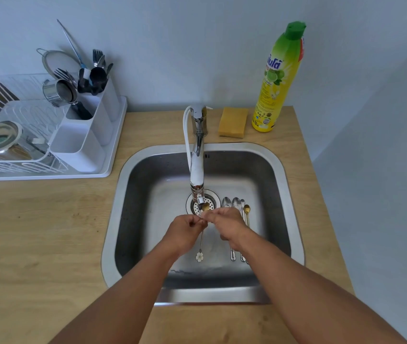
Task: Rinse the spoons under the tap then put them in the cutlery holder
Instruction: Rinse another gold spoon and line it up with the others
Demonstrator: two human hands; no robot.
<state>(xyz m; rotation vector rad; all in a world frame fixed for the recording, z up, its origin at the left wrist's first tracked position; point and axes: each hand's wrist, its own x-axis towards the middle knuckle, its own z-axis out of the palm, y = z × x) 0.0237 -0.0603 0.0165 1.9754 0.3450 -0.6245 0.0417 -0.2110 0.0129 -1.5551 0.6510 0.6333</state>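
Observation:
Over the steel sink (282,184) my left hand (185,232) and my right hand (229,225) meet just below the tap (197,170). Both pinch a thin gold spoon (201,240); its bowl sits right under the spout and its flower-shaped handle end hangs down toward me. Several more spoons (237,207) lie side by side on the sink floor, right of the drain and partly behind my right hand. The white cutlery holder (83,142) stands on the drying rack at the left; its rear compartments hold forks and dark utensils, while the front one looks empty.
A white dish rack (11,135) with a strainer, a cup and a lid fills the left counter. A yellow sponge (232,122) and a yellow-green dish soap bottle (278,78) stand behind the sink on the wooden counter (36,232).

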